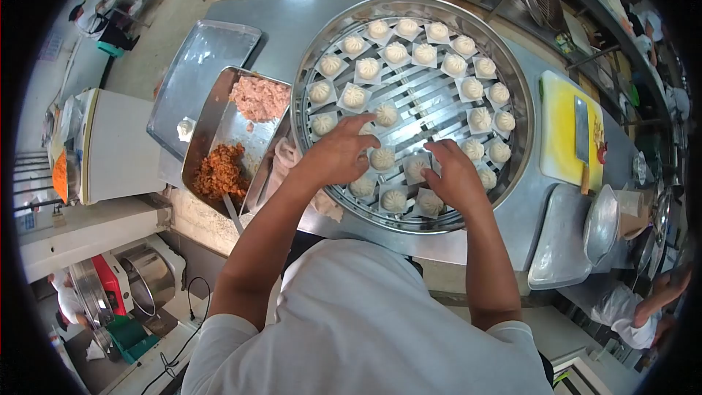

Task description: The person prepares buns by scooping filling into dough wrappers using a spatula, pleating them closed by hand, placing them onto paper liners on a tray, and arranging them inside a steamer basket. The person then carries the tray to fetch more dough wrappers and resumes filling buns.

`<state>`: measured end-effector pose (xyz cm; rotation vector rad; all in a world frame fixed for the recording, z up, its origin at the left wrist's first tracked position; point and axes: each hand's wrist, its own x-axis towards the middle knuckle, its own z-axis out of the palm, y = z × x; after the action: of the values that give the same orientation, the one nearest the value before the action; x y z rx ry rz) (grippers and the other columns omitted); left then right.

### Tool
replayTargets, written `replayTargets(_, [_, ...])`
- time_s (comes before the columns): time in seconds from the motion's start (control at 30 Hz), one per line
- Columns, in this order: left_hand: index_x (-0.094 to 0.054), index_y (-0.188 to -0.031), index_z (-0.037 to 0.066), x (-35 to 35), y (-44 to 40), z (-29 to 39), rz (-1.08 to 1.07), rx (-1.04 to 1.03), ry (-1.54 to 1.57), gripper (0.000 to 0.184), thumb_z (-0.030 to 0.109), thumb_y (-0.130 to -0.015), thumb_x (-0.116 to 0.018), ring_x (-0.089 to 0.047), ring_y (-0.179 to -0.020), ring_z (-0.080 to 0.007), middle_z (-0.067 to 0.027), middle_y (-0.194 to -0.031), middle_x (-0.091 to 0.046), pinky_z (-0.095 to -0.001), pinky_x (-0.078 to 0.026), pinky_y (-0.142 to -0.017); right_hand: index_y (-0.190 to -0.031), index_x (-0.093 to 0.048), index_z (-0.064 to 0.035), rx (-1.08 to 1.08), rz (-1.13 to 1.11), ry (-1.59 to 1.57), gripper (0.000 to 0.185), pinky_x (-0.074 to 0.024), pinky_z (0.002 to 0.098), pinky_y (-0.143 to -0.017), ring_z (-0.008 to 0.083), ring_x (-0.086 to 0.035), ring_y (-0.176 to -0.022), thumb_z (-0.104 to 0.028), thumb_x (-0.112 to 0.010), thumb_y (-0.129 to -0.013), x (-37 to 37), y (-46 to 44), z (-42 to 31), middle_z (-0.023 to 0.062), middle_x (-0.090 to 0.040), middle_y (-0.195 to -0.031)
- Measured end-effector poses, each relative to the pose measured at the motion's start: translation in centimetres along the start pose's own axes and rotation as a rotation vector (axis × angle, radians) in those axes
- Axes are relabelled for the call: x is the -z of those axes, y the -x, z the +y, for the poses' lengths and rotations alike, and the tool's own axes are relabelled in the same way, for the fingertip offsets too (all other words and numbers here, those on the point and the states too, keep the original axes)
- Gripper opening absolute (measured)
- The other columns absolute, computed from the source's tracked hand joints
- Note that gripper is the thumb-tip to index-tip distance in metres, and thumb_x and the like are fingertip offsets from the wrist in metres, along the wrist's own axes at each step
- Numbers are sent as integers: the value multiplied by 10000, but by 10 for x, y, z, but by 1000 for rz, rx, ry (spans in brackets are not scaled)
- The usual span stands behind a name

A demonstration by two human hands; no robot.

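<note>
A large round metal steamer (521,113) with a slatted base holds many pleated buns, each on a small square of paper. My left hand (338,152) reaches over its left side, fingers spread. One bun is partly hidden under those fingers; another bun (382,159) lies just right of the hand. My right hand (457,175) is over the lower right part, thumb and index finger apart. Between them and the steamer's middle sits a bun (417,170) on its paper. I see no bun lifted by either hand.
Left of the steamer, a metal pan (189,152) carries pink minced filling (259,98) and orange-brown filling (218,170). A flat tray (208,47) lies behind it. At right are a cleaver (581,128) on a yellow-and-white board (553,139) and a metal bowl (601,227). Other people are around.
</note>
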<state>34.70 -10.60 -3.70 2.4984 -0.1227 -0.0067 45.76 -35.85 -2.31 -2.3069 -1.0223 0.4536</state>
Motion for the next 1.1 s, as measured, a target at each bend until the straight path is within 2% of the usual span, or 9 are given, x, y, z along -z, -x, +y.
replayTargets(0.1, [-718, -1077, 77, -19, 0, 15, -115, -64, 67, 354, 62, -725, -678, -455, -1330, -403, -213, -1473, -451, -437, -404, -1111, -1271, -589, -50, -36, -101, 33, 520, -518, 452, -909, 386, -620, -1068, -112, -747, -780, -8, 13, 3, 197, -596, -1198])
replayTargets(0.27, [-728, -1080, 73, -46, -3, 18, -257, 2, 13, 358, 75, -723, -687, -456, -1325, -399, -199, -1482, -443, -438, -412, -1104, -1303, -572, -80, -30, -151, 172, 468, -534, 466, -890, 383, -624, -1077, -68, -606, -837, -43, 10, 12, 201, -586, -1182])
replayTargets(0.57, [-718, -1101, 73, -49, 0, 15, -264, 21, 13, 366, 88, -735, -712, -423, -1351, -402, -199, -1493, -426, -453, -398, -1117, -1326, -566, -78, -77, -224, 63, 530, -516, 467, -908, 406, -617, -1073, -110, -699, -814, -33, 8, 8, 223, -597, -1120])
replayTargets(0.63, [-710, -1112, 73, -44, 2, 20, -198, 8, 12, 376, 81, -736, -708, -413, -1361, -406, -198, -1490, -428, -457, -389, -1126, -1322, -566, -62, -18, -164, 6, 548, -513, 466, -907, 405, -613, -1086, -129, -738, -807, -15, 14, 18, 223, -602, -1148])
replayTargets(0.7, [-709, -1112, 71, -39, 5, 25, -136, -22, 27, 377, 74, -734, -702, -409, -1365, -408, -198, -1488, -429, -457, -384, -1131, -1315, -567, -46, -137, 107, -133, 533, -513, 462, -901, 406, -616, -1082, -132, -737, -817, 10, 23, 27, 218, -610, -1170])
replayTargets(0.77, [-707, -1112, 70, -38, 4, 32, -82, -61, 36, 379, 68, -733, -696, -405, -1369, -410, -198, -1486, -430, -458, -380, -1135, -1308, -573, -40, -142, 171, -48, 522, -515, 458, -895, 410, -623, -1065, -133, -736, -821, 19, 26, 41, 217, -615, -1170])
replayTargets(0.87, [-708, -1111, 68, -47, -5, 48, -60, -138, 118, 385, 53, -728, -677, -408, -1365, -410, -205, -1481, -431, -460, -380, -1134, -1296, -588, -45, -113, 80, 84, 496, -515, 470, -892, 410, -630, -1044, -118, -710, -821, 16, 25, 49, 226, -615, -1156])
replayTargets(0.93, [-714, -1103, 67, -56, -12, 58, -172, -145, 171, 385, 40, -722, -663, -409, -1361, -412, -213, -1480, -428, -461, -390, -1128, -1291, -592, -51, -89, 28, 126, 489, -515, 473, -891, 412, -629, -1039, -106, -693, -816, 2, 18, 55, 229, -612, -1151])
replayTargets(1.1, [-720, -1096, 65, -73, -23, 56, -233, -167, 84, 385, 38, -716, -662, -427, -1350, -401, -216, -1485, -424, -455, -407, -1117, -1265, -608, -81, -133, -98, 147, 454, -515, 479, -892, 420, -623, -1036, -92, -653, -813, -6, 12, 59, 229, -601, -1135])
